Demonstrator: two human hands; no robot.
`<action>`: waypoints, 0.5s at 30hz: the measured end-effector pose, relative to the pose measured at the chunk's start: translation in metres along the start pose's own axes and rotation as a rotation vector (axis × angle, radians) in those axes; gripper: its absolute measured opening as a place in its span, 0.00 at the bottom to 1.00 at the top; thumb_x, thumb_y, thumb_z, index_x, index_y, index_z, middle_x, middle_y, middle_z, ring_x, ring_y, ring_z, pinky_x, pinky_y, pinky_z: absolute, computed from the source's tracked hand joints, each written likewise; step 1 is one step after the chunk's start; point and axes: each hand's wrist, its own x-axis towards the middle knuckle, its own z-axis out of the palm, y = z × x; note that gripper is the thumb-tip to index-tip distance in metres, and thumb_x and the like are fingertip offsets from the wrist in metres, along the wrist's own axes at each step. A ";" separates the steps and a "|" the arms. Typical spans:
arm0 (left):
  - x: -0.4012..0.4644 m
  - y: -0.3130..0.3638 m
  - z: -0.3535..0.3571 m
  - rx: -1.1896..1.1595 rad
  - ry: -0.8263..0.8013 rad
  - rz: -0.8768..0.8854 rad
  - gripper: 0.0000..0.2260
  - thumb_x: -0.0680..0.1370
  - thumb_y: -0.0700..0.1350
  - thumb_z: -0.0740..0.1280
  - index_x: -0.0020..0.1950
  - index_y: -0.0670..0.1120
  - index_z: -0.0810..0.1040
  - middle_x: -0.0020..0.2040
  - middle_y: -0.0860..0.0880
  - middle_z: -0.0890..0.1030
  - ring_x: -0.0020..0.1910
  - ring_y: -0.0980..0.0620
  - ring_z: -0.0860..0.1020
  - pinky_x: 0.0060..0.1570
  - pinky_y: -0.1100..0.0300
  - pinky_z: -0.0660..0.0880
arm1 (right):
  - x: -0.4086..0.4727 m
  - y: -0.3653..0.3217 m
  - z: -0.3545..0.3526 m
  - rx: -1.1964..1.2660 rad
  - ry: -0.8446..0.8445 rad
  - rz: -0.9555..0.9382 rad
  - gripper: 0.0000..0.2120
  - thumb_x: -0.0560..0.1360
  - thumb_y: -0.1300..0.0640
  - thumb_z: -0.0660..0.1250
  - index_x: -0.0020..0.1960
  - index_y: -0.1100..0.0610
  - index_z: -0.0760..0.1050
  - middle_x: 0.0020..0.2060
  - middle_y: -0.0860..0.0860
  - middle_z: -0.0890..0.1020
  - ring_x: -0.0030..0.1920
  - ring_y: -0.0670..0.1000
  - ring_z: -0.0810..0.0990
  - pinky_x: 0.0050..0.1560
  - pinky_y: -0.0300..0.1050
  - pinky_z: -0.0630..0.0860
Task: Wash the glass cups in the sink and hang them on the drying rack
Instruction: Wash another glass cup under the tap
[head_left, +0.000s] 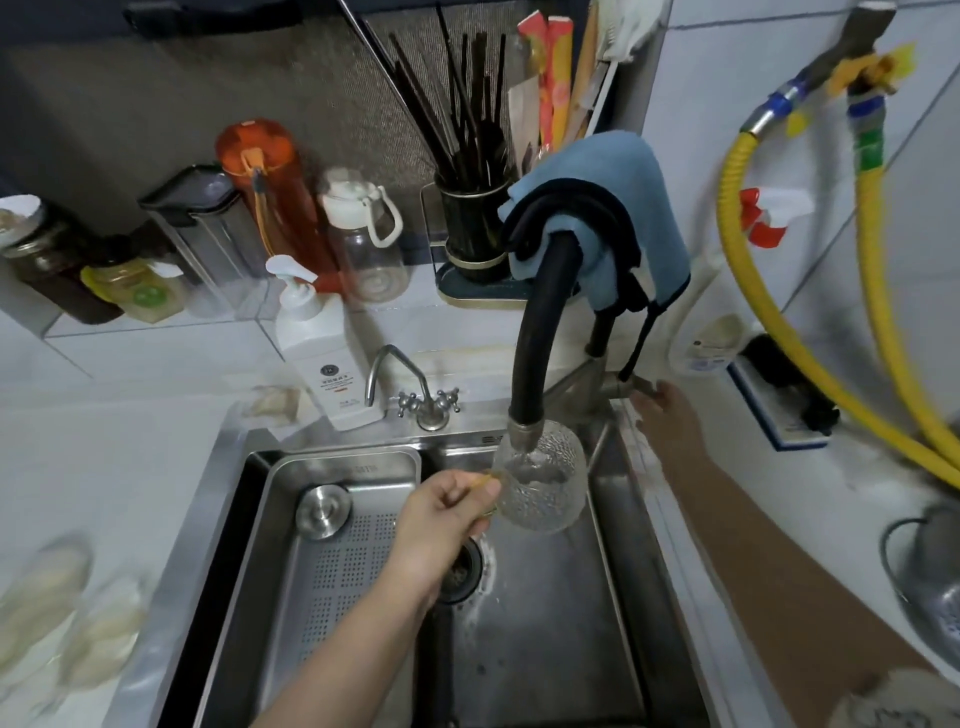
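Observation:
A textured glass cup (543, 486) is held over the steel sink (524, 649), its mouth right under the black faucet's spout (525, 434). My left hand (441, 525) is shut on the cup's handle at its left side. My right hand (667, 410) rests on the faucet lever (631, 387) at the sink's back right corner. Two more glass cups (67, 608) lie blurred on the counter at the far left. No drying rack is in view.
A perforated steel tray (322, 571) with a round lid fills the sink's left half. A soap pump bottle (319, 343), a small tap (410, 387), bottles and a chopstick holder (472, 228) line the back. Yellow hoses (810, 322) and a steel colander (930, 577) stand on the right.

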 end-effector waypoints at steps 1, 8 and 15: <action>0.001 0.000 0.001 -0.003 0.006 0.005 0.01 0.75 0.37 0.70 0.44 0.41 0.80 0.32 0.53 0.80 0.33 0.60 0.77 0.39 0.66 0.75 | 0.010 0.003 -0.001 -0.049 -0.013 -0.002 0.08 0.78 0.58 0.63 0.55 0.60 0.72 0.49 0.56 0.77 0.50 0.55 0.74 0.56 0.51 0.72; 0.000 -0.002 0.000 -0.016 0.041 0.007 0.04 0.76 0.36 0.69 0.42 0.42 0.80 0.31 0.55 0.82 0.33 0.61 0.79 0.38 0.67 0.77 | 0.042 0.015 0.000 -0.242 0.014 -0.074 0.13 0.79 0.61 0.59 0.59 0.66 0.77 0.51 0.61 0.80 0.53 0.61 0.78 0.63 0.59 0.72; 0.000 -0.006 -0.004 -0.001 0.048 -0.019 0.01 0.75 0.38 0.70 0.45 0.43 0.81 0.37 0.50 0.83 0.38 0.56 0.80 0.42 0.63 0.78 | 0.045 0.018 0.002 -0.248 0.057 -0.069 0.15 0.80 0.62 0.57 0.62 0.63 0.76 0.56 0.63 0.80 0.57 0.63 0.78 0.63 0.60 0.72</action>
